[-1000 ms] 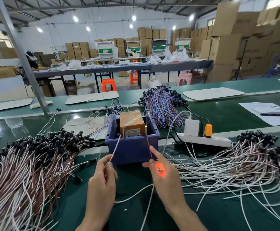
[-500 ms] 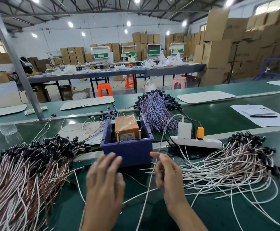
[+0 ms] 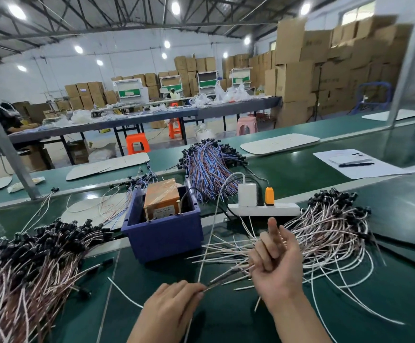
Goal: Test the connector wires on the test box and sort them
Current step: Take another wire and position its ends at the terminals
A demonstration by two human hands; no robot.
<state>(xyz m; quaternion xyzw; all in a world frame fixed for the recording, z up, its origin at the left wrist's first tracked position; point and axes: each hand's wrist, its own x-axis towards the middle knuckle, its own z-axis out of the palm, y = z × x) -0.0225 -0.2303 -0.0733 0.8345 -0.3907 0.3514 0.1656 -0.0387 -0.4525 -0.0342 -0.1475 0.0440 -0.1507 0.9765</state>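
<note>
**Snagging risk while one wire is pinched beside the loose pile**

A connector wire [image 3: 222,282] is pinched by its end at the near edge of the green surface [image 3: 226,323]. It crosses the fanned-out ends of the untested pile [image 3: 325,233], which lies toward the right edge. If it is pulled sideways, neighbouring wires are likely to be dragged along, and the pile may be mixed or spilled over the near edge. The white cable running up to the power strip [image 3: 263,209] could also be caught. A wire carried to the wrong heap would spoil the sorting, since the tested-looking pile [image 3: 28,256] by the left edge looks much the same.

On the left hand [image 3: 174,308] the fingers [image 3: 196,293] are closed together on the wire's end. The right hand [image 3: 278,266] is turned palm up: the index finger [image 3: 272,229] is held straight and the others are half curled. Whether a wire is held in them cannot be told.

The test box [image 3: 161,199] sits untouched in the blue bin [image 3: 164,238] at mid-surface, beyond both hands.
</note>
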